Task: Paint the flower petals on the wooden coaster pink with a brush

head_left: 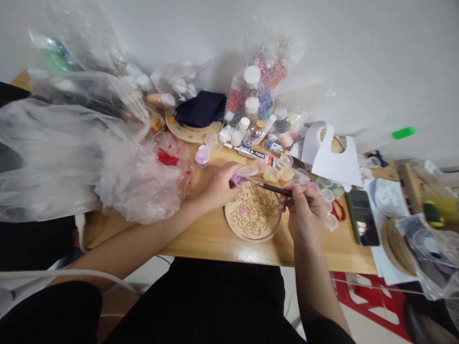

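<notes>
My left hand point(225, 184) is closed round a small clear cup point(247, 170) with purple stuff in it, tilted above the far left rim of a round wooden disc. In my right hand point(303, 205) is a thin dark-handled spatula point(274, 189), its metal tip at the mouth of the cup. The wooden disc point(263, 231) lies flat on the table below both hands. It bears a flower pattern in raised gold lines, and a small patch left of its middle is filled with purple. My hands hide part of its far edge.
A lilac jar point(202, 156) stands left of the cup. Behind are a B-7000 glue tube point(256, 155), several small cups point(286, 173) and bottles point(257, 130). Red scissors point(339, 210) and a phone point(363, 217) lie right. Plastic bags point(64, 157) crowd the left.
</notes>
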A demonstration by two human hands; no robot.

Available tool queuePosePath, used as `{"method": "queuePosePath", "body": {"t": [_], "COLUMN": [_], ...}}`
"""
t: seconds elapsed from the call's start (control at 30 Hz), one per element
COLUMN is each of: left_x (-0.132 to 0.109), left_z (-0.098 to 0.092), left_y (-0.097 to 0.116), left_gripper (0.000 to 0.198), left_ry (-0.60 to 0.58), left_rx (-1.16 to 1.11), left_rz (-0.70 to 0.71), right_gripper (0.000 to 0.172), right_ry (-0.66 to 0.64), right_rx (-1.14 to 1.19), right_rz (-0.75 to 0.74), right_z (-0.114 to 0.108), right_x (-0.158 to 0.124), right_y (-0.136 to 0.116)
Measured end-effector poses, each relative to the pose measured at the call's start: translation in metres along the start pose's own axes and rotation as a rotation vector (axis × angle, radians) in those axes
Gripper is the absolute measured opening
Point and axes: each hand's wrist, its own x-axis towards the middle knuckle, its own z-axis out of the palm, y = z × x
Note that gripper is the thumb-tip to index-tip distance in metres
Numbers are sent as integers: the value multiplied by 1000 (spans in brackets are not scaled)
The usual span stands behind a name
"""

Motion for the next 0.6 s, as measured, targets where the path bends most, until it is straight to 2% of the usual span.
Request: {"method": "queuePosePath", "body": {"t": [0.33,0.6], "left_x": [-1,1], "left_z": [1,2], "left_y": [-3,-3], "left_gripper": [37,32], "left_ry": [5,22], "left_rx": [3,42], "left_rz": [-6,41], "right_gripper": [37,28], "right_ry": [99,126], "right_rx": [106,79], "right_rz": [65,34], "right_z": [-3,-33], "right_x": [-6,-31], "right_y": [-3,-8]}}
